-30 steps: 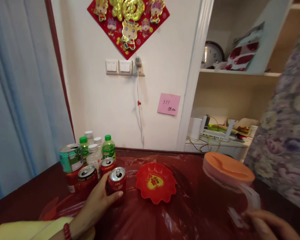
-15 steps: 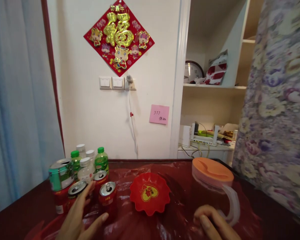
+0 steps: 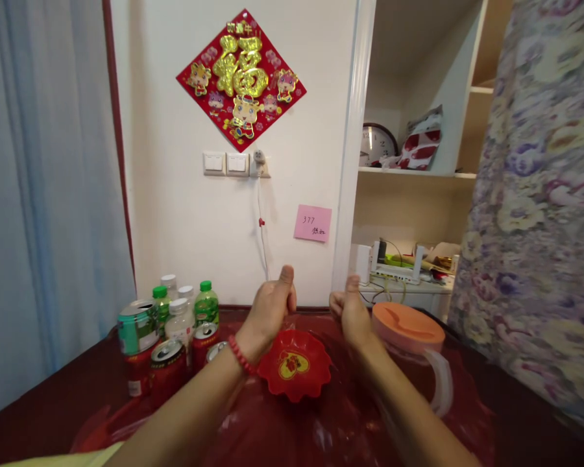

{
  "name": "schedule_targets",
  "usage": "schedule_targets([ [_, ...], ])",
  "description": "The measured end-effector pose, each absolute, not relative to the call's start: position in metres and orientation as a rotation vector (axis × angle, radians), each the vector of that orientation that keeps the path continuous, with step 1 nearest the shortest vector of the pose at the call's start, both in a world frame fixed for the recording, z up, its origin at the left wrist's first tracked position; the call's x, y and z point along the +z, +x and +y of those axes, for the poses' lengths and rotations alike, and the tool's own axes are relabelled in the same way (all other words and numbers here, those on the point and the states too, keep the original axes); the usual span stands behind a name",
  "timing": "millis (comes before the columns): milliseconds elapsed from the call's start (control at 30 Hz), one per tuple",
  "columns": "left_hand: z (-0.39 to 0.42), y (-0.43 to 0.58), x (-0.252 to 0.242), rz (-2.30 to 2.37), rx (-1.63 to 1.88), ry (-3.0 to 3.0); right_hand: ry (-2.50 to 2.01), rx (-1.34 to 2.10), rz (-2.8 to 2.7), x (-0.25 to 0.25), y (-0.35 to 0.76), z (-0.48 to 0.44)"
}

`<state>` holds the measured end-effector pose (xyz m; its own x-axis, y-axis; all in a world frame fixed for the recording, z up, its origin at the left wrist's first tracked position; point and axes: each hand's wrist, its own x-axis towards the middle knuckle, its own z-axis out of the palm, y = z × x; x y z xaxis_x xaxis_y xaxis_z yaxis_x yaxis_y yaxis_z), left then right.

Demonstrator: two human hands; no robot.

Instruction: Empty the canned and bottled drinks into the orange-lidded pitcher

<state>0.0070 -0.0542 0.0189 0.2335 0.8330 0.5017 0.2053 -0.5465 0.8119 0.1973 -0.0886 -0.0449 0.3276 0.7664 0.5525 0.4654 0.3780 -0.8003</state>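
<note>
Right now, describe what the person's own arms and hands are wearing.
Both forearms are bare. The left hand has a red bead bracelet around its wrist, and a pale yellow sleeve edge shows near the elbow. The right hand shows no ring, watch or sleeve.

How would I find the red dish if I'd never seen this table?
Start at the dark red table by the wall. Look between the cans on the left and the orange-lidded jug on the right. The red dish lies flat below both raised hands, with a wavy rim and a yellow heart in its middle.
</note>
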Motion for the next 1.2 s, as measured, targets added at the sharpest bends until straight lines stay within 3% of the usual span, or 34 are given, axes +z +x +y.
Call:
schedule_targets([
  [167,-0.016,0.033,-0.006,0.951,1.202,1.672,-1.209,0.414,-1.289,-0.041,0.177,-0.047],
  [467,-0.017,0.016,-0.016,0.969,1.178,1.653,-1.258,0.452,-1.32,-0.041,0.173,-0.055],
  [633,-0.034,-0.043,-0.018,0.974,1.406,1.76,-1.249,0.48,-1.383,-0.051,0.189,-0.091],
  [800,-0.048,-0.108,-0.073,1.374,1.34,1.804,-1.359,0.371,-1.313,-0.075,0.226,-0.135],
  [1000,-0.027,-0.124,-0.152,1.432,1.304,1.741,-1.377,0.127,-1.338,-0.09,0.25,-0.152],
  [1200,-0.015,-0.12,-0.152,1.336,1.307,1.553,-1.414,0.115,-1.452,-0.102,0.274,-0.158],
])
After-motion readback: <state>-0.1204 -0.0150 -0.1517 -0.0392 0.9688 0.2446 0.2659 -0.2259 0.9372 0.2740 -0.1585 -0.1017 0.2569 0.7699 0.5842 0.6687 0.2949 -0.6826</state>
